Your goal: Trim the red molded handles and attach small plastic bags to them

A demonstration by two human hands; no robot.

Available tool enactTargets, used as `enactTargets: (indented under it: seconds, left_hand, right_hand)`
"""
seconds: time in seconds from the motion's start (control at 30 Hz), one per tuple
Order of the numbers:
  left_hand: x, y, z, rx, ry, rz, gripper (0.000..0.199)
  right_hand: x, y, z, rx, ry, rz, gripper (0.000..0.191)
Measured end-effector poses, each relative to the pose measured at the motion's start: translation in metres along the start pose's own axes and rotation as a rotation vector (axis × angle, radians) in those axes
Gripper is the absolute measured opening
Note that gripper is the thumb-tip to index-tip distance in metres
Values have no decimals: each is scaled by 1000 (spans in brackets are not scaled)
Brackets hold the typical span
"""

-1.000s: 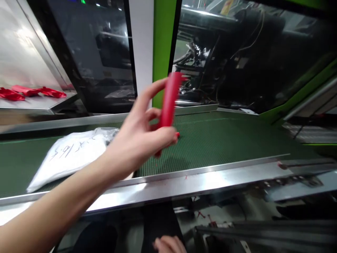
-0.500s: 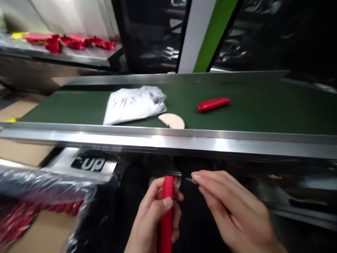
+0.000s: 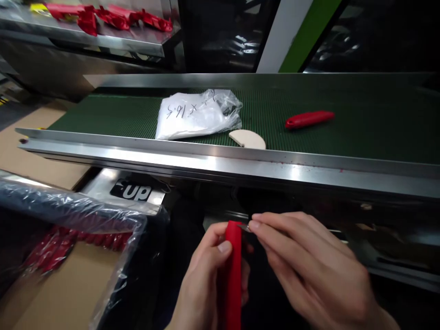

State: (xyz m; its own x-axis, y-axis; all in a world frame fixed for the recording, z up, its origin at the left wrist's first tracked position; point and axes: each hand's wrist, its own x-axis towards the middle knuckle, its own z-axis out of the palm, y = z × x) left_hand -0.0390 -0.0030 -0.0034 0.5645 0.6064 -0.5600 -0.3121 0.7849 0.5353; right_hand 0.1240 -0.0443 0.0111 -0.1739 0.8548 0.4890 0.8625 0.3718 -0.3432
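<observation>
My left hand [image 3: 206,270] is closed around a long red plastic part [image 3: 233,270], held upright with its narrow end at the top. In my right hand [image 3: 309,266], thumb and fingers pinch a small metal blade [image 3: 244,227]; most of it is hidden by the fingertips. The blade's tip meets the upper right edge of the red part. Beyond my hands, a similar red plastic part [image 3: 309,119] lies on the green conveyor belt [image 3: 271,103].
A white plastic bag [image 3: 192,114] with handwriting and a cream half-round piece [image 3: 248,139] lie by the belt's metal rail [image 3: 206,161]. At lower left stands a plastic-lined box [image 3: 85,275] with red parts. Red pieces [image 3: 117,18] rest on a metal shelf behind.
The blade in my right hand has come left onto the top of the red part; before, a gap lay between them. The whole view has shifted.
</observation>
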Motion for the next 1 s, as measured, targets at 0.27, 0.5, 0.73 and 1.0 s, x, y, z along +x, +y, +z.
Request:
enactTargets:
  seconds: [0.27, 0.5, 0.73, 1.0]
  left_hand:
    - [-3, 0, -1, 28, -15, -2, 21]
    - [-2, -2, -2, 69, -17, 2, 21]
    - [-1, -4, -6, 34, -36, -1, 19]
    - [-1, -3, -5, 53, -7, -1, 21]
  right_hand:
    - [-3, -1, -2, -7, -5, -1, 39]
    - [-2, 0, -2, 8, -14, -1, 38]
    - [0, -3, -1, 29, 3, -5, 33]
    - [-4, -5, -2, 15, -46, -30, 30]
